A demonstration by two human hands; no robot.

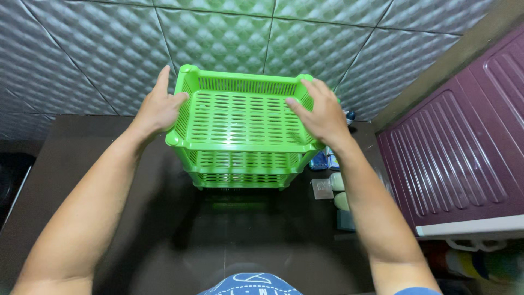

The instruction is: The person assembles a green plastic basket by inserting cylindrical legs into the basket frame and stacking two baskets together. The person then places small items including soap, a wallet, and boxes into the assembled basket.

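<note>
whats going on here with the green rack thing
A person grips a green plastic tiered rack with both hands: the left hand on the left side of its top tray, the right hand on the right side. The rack stands upright on a dark glossy table, close to a grey padded wall, with two more slotted trays below the top one. All trays look empty. A few small bottles and packets lie on the table just right of the rack, beside a maroon cabinet.

Small blue packets (319, 161) right of the rack, clear square packet (322, 188), pale tubes (339, 191) on the tabletop (109, 164)
</note>
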